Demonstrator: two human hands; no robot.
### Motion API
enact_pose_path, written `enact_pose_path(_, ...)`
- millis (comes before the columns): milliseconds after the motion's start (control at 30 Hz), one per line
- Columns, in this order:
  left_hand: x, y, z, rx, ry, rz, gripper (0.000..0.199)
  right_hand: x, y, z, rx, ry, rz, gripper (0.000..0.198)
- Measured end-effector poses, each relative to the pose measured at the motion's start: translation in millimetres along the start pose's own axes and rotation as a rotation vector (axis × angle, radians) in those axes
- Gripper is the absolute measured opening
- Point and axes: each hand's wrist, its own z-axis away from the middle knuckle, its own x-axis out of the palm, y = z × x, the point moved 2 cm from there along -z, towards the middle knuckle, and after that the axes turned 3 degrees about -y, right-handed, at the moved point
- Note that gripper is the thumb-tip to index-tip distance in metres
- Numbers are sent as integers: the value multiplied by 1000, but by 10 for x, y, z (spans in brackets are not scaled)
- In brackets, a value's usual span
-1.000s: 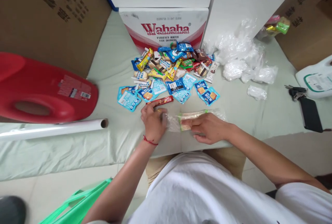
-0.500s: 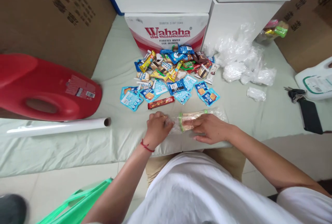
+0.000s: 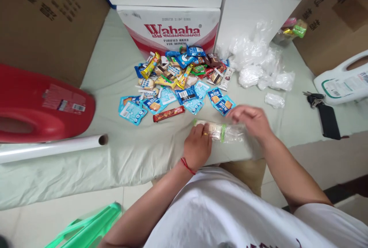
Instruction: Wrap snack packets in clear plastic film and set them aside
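My left hand [image 3: 198, 142] presses its fingers over the left part of a pale snack packet [image 3: 215, 130] with green ends. Clear plastic wrap [image 3: 234, 133] surrounds the packet and trails loose on its right side. Above that loose end, my right hand [image 3: 253, 120] is lifted, blurred, its fingers loosely bent and pointing left with nothing visible in them. Just behind lie blue biscuit packets [image 3: 224, 105] and a red chocolate-wafer bar [image 3: 169, 114]. A heap of mixed wrapped snacks [image 3: 178, 71] rests farther back.
Behind the snacks stands a Wahaha carton [image 3: 172, 25]. Crumpled clear plastic bundles [image 3: 255, 68] lie to the right, near keys [image 3: 314, 98], a black phone [image 3: 329, 121] and a white jug [image 3: 345, 83]. A red jug [image 3: 66, 114] and a film roll [image 3: 54, 148] occupy the left.
My left hand has shifted right from the wrap's left end onto the packet. My right hand has come off the packet and moved up and right. The view has turned slightly.
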Motion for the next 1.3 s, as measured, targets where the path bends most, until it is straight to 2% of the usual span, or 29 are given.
enact_pose_path(33, 43, 4, 32, 31, 0, -74, 44, -129, 69, -9, 90, 170, 39, 33)
enact_pose_path(67, 80, 5, 63, 57, 1, -129, 47, -221, 140, -15, 177, 266, 97, 35)
enact_pose_path(100, 112, 3, 92, 77, 2, -162, 49, -269, 210, -17, 261, 277, 152, 37)
enact_pose_path(167, 159, -10, 136, 100, 12, -183, 53, -238, 324, 11, 417, 114, 213, 44)
enact_pose_path(233, 187, -27, 163, 100, 25, -185, 56, -108, 366, 116, 516, -69, 224, 50)
enact_pose_path(300, 199, -39, 176, 93, 34, -188, 58, 41, 342, 289, 546, -173, 240, 48)
enact_pose_path(400, 203, -44, 182, 77, 37, -190, 57, 201, 257, 609, 530, -219, 254, 34)
enact_pose_path(467, 203, -44, 181, 76, 33, -198, 56, 248, 194, 797, 514, -137, 225, 29)
enact_pose_path(533, 205, -45, 180, 88, 29, -208, 55, 284, 135, 910, 543, 5, 136, 27)
enact_pose_path(633, 206, -45, 177, 108, 24, -209, 55, 408, 63, 859, 617, 138, -32, 27)
enact_pose_path(767, 203, -43, 158, 131, 7, -208, 56, 667, 17, 434, 501, 210, 13, 24)
enact_pose_path(900, 223, -72, 133, 158, -3, -166, 51, 914, -36, 109, 442, 160, 324, 24)
enact_pose_path(1000, 218, -122, 141, 170, 33, -30, 45, 1056, -159, 133, 429, 118, 606, 23)
enact_pose_path(1067, 181, -166, 158, 171, 55, 132, 42, 1145, -255, 223, 364, 120, 714, 29)
enact_pose_path(1200, 26, -279, 163, 171, 19, 461, 41, 1328, -354, 373, 219, 72, 780, 48)
enact_pose_path(1300, -85, -386, 155, 133, -41, 611, 43, 1422, -335, 416, 212, -20, 818, 67)
